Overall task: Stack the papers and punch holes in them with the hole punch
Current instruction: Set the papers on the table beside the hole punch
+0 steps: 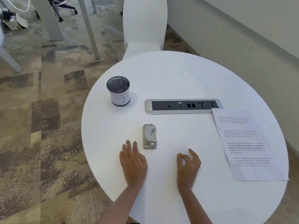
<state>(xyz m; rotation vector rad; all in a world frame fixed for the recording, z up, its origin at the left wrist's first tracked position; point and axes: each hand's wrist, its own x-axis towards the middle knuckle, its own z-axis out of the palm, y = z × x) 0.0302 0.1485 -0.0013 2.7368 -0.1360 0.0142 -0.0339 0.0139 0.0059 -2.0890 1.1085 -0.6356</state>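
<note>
A grey metal hole punch (150, 136) lies on the round white table (178, 78), near its front left part. Printed papers (247, 146) lie flat at the table's right edge, one corner over the socket strip. My left hand (133, 162) rests palm down on the table, just left of and below the hole punch, fingers apart, holding nothing. My right hand (187, 165) rests on the table between the hole punch and the papers, fingers loosely curled, thumb and forefinger close together, nothing in it.
A black mesh pen cup (119, 91) with a paper label stands at the back left of the table. A built-in socket strip (182, 106) runs across the middle. A white chair (144, 26) stands behind the table; a wall runs along the right.
</note>
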